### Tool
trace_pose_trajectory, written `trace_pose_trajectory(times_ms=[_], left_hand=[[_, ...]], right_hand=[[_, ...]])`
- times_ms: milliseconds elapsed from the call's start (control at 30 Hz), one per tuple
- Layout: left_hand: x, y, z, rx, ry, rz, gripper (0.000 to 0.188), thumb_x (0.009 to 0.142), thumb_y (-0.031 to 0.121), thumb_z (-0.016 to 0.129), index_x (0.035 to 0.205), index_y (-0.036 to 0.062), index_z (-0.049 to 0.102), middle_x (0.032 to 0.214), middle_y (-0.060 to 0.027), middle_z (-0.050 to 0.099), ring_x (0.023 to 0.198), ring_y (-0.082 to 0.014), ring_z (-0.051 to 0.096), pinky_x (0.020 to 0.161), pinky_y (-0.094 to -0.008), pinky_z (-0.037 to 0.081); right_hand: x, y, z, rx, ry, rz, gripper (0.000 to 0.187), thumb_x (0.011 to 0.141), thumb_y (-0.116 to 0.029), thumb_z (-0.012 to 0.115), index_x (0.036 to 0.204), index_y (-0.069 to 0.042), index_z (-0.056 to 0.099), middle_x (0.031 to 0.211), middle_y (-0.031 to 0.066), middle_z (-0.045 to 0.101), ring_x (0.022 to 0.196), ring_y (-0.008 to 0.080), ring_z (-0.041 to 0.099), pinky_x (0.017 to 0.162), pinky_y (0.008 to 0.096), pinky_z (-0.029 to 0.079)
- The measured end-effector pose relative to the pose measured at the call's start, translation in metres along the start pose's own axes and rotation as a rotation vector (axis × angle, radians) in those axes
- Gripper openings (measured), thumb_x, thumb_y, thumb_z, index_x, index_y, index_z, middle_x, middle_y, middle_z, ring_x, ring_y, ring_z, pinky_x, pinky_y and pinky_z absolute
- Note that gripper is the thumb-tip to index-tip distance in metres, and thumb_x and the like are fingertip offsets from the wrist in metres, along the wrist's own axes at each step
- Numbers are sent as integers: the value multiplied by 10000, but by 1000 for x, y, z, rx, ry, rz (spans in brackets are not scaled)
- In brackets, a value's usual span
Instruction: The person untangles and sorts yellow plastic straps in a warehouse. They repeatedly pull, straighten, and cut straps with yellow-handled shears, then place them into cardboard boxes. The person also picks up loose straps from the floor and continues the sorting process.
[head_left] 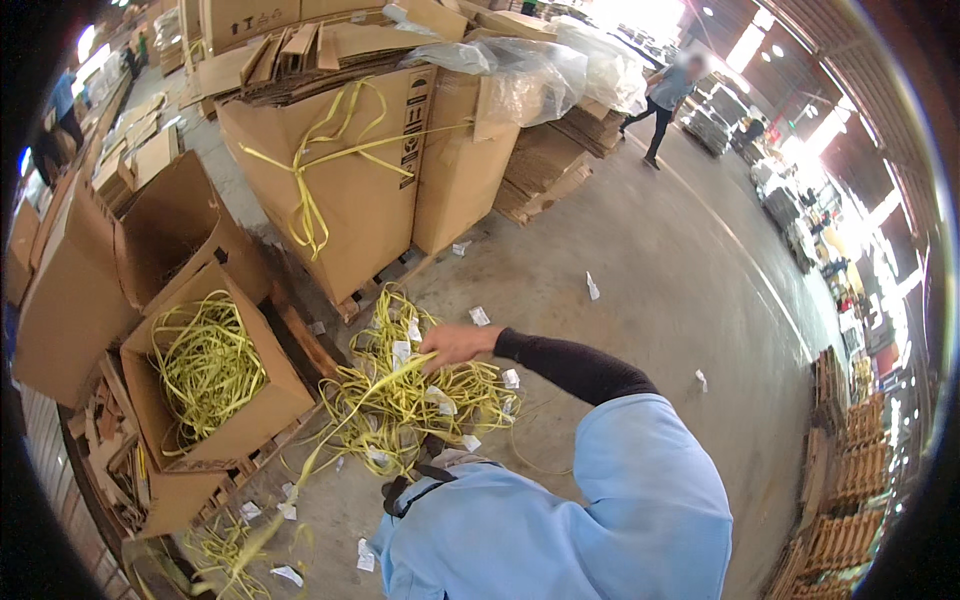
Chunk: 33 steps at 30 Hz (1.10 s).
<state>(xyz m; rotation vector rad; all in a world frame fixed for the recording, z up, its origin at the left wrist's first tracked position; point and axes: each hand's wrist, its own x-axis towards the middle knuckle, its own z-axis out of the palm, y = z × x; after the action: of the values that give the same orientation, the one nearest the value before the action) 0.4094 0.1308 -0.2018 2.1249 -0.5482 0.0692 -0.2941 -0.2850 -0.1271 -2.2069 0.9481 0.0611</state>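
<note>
Pale-blue sleeve (640,500), right hand (455,343) fingers clenched on yellow strapping (400,395) beside brown strap-filled carton (215,385).

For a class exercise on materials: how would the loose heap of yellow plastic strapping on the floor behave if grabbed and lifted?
The yellow strapping heap would probably come up floppy and tangled, since its thin bands loop through each other. It looks light for its bulk, being mostly air. Strands would likely trail and snag, as one already stretches from the right hand toward the floor.
</note>
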Motion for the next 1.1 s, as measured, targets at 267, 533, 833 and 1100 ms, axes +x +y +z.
trace_pose_trajectory(times_ms=[267,533,833,1100], left_hand=[[-61,114,158,-460,-332,69,453,907,126,609,1324,-34,531,1089,-134,620,919,-214,576,790,-335,468],[-198,310,153,-543,-1366,96,459,941,230,629,1295,-39,519,1132,-99,620,1020,-169,567,876,-290,447],[-36,142,104,-444,-650,-172,253,930,128,563,1132,-23,573,936,-54,551,797,-192,545,681,-312,464],[74,41,65,-73,-86,142,272,946,116,533,1170,-34,575,1118,-138,610,941,-230,605,763,-344,503]], right_hand=[[33,-134,86,-272,229,-341,207,723,-242,651,718,-35,639,647,185,609,640,384,637,579,475,513],[85,-221,104,70,220,-150,291,651,-254,751,712,18,667,644,201,633,633,378,649,568,480,501],[5,-81,58,229,178,-220,574,807,-508,716,685,33,565,578,170,489,534,266,455,527,422,380],[-49,-28,10,-77,349,184,444,836,-460,687,843,-17,670,764,183,632,747,354,618,668,442,486]])
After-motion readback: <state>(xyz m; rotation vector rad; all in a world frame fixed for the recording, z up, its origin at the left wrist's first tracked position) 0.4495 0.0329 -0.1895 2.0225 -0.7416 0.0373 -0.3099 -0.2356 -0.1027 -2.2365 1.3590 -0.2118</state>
